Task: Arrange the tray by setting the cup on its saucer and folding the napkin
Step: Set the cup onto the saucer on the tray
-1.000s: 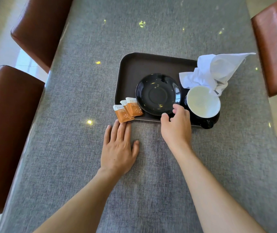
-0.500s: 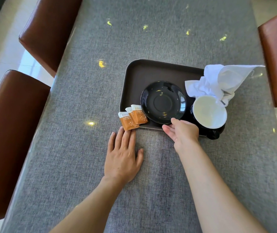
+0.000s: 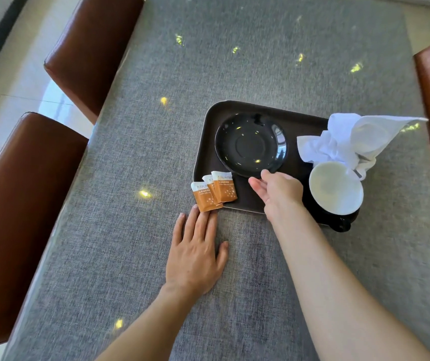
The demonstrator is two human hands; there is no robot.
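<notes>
Saucer [image 3: 251,145] sits farther up the tray [image 3: 208,142] now. Right hand [image 3: 279,191], fingers open, touches its near rim. Left hand [image 3: 195,254] lies flat. Cup [image 3: 336,188] waits beside, napkin [image 3: 352,139] crumpled.

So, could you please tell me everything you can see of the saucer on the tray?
The saucer is round, glossy and black, ceramic by its look, with a shallow central well and bright reflections on its glaze. It lies flat and empty in the left half of the dark tray. The right hand has its fingertips at the near rim. The cup stands apart to its right, not on it.
</notes>
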